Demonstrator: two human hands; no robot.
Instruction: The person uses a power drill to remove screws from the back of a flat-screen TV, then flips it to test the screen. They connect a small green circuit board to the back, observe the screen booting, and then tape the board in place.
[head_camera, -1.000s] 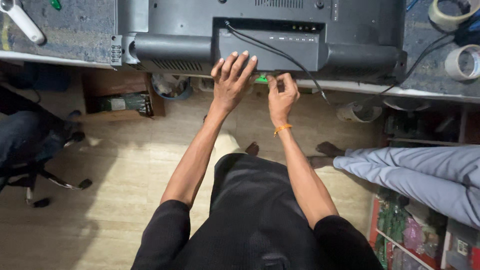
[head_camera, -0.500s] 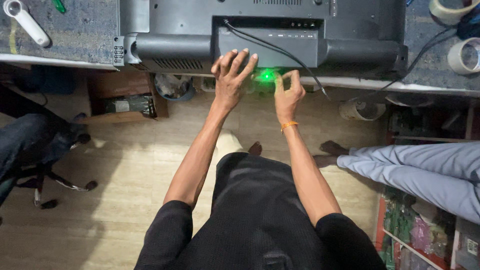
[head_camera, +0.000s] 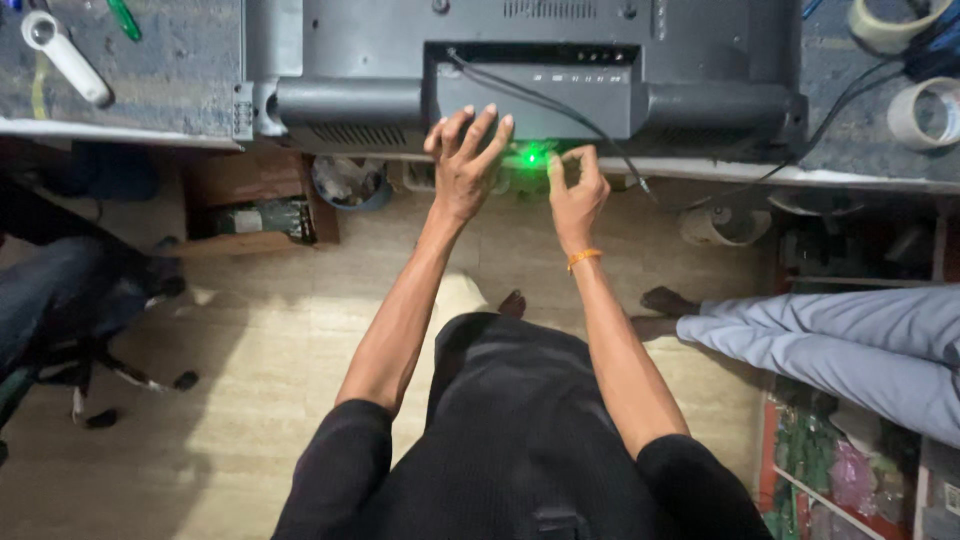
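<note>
**Bracing a flat-panel set while working at its lower edge**

The flat-panel set (head_camera: 520, 60) lies screen-down on the desk (head_camera: 150, 70), its dark back cover facing up and its lower edge overhanging the near side of the desk. The left hand (head_camera: 465, 160) rests flat on the raised rear housing, fingers spread and released, grasping nothing; it appears to serve as a brace. The right hand (head_camera: 572, 185) is just beside it at the edge of the set, thumb and forefinger drawn together next to a small green light (head_camera: 531, 157). Whether these fingers pinch a small part or merely press on the edge cannot be told at this scale. A black cable (head_camera: 560, 105) runs from the housing across the cover and off the desk edge, passing close to the right hand.

Judged from this posture, the step is done well if the bracing palm keeps even downward pressure, so the set does not slide on the desk, while the right fingertips work with light, precise force. The cable is best kept clear of the wrist, since a snag could tug the connector.

Also on the desk are a white-handled tool (head_camera: 65, 55) at far left and tape rolls (head_camera: 925, 110) at far right. Another person's legs (head_camera: 840, 340) extend across the floor (head_camera: 200, 400) at right.
</note>
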